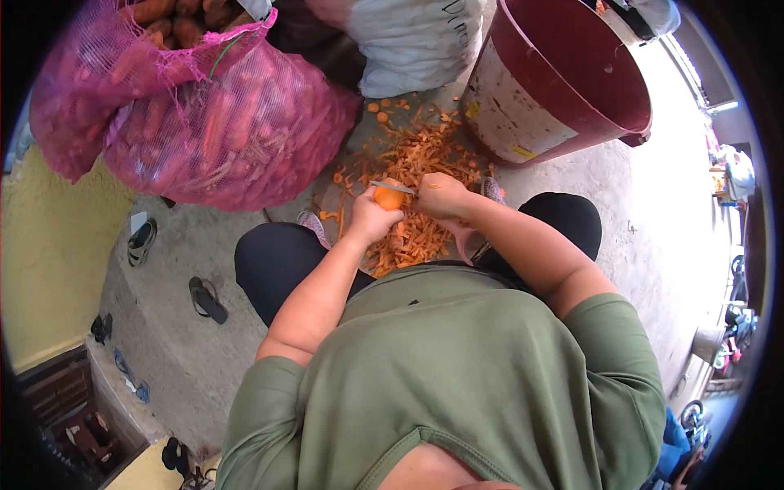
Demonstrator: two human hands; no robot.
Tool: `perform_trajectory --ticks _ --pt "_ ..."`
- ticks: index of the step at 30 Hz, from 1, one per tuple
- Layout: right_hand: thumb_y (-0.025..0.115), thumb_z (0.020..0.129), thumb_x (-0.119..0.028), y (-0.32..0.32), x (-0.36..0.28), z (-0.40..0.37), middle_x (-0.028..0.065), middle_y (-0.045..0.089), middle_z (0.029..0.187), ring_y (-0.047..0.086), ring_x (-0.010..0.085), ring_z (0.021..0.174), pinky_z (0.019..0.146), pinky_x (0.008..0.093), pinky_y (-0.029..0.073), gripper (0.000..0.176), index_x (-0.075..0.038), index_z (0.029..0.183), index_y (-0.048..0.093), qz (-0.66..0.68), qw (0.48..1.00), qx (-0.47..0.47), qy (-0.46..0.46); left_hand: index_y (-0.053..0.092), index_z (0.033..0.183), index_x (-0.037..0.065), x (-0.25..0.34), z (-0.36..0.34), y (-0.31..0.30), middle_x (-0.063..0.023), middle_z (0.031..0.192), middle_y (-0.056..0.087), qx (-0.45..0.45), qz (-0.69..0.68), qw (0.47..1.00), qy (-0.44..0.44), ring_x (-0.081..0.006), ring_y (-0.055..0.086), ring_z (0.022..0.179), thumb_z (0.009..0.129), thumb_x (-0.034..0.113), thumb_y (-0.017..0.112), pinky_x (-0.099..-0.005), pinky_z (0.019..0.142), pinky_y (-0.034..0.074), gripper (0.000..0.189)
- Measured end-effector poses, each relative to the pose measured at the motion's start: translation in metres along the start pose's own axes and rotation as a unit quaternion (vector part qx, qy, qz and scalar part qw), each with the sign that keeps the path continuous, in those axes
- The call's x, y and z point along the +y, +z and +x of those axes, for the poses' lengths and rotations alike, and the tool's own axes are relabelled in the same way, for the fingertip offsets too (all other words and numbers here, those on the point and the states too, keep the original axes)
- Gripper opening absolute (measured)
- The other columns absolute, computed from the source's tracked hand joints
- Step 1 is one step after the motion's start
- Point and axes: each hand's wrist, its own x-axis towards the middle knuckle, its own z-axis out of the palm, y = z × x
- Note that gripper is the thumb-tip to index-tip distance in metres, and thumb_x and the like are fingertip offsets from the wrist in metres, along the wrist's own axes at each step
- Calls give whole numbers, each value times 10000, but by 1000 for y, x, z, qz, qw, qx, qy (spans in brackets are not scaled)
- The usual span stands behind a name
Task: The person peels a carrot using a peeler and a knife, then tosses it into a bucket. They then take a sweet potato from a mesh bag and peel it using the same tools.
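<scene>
My left hand [375, 217] is wrapped round an orange carrot [389, 198], whose rounded end faces up. Closed round the handle of a knife is my right hand [442, 196]. The thin grey knife blade [392, 187] points left and lies across the upper part of the carrot. Beneath both hands, a heap of orange peelings [416, 237] spreads over the floor, with a few round carrot slices [382, 118] near its top edge. A pink handle-like object [462, 238] shows below my right wrist, partly hidden by the forearm.
Pink mesh sacks [237, 122] full of carrots stand at the upper left. A white sack [416, 45] is at the top centre, beside a large dark red bucket [563, 82]. Sandals [207, 300] lie on the concrete floor [180, 253] to the left.
</scene>
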Motion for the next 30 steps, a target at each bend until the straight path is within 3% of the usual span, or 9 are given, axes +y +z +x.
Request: perform_trajectory --ticks 3,12,15,18,19,23,25,27,30 --pt "501 686 -202 3 -3 7 180 587 789 576 290 767 666 357 456 243 -1 765 613 -23 999 -27 17 529 921 11 13 -6 -3 -73 805 590 32 95 995 10 -172 563 739 537 99 669 -279 680 434 418" --pt "470 734 -289 17 4 19 209 573 776 555 330 724 661 364 441 340 25 763 597 -73 989 -76 -107 521 932 5 5 -7 -1 -133 782 590 121 312 935 115 -250 580 733 514 182 680 -316 670 446 482" --pt "489 723 -298 27 14 27 204 572 791 558 318 732 664 364 440 336 14 778 601 -94 987 -62 -111 511 956 10 -1 -6 -1 -80 764 586 36 214 975 52 -205 572 691 544 166 692 -302 651 446 476" --pt "515 706 -295 31 52 19 194 577 792 562 305 738 668 365 442 315 -8 794 610 47 998 -10 50 508 980 22 13 -16 6 -45 889 566 -129 -114 982 72 -141 546 812 588 129 705 -256 718 426 451" --pt "534 692 -282 61 95 44 185 579 795 568 292 732 649 364 445 295 -23 810 613 -58 998 -3 -29 509 984 26 12 -14 1 -27 890 556 -134 -115 983 46 -122 535 805 605 121 702 -246 717 422 436" --pt "550 715 -296 45 101 35 140 575 691 575 266 654 593 354 442 292 -38 839 609 -60 983 15 -170 476 994 38 5 -8 -5 -24 886 531 -109 -166 979 -39 -107 515 792 666 121 685 -239 709 421 397" --pt "584 718 -302 21 56 2 81 540 620 547 194 582 550 330 423 294 -31 833 594 281 959 22 -1 454 999 43 14 -7 -10 -30 877 523 -121 -286 945 -103 -111 511 795 674 125 682 -244 701 423 405" --pt "607 707 -301 25 42 -5 53 522 614 519 154 573 540 307 411 297 -26 815 583 506 855 58 96 433 1003 44 19 -4 -10 -34 851 514 -123 -255 957 -62 -120 517 777 671 110 677 -254 684 432 417" --pt "631 679 -276 30 25 -23 30 511 624 480 120 577 536 272 393 270 -33 778 571 528 844 80 43 452 983 37 5 -1 -8 -37 829 518 -97 -183 978 -11 -128 529 743 662 93 676 -259 661 441 396"
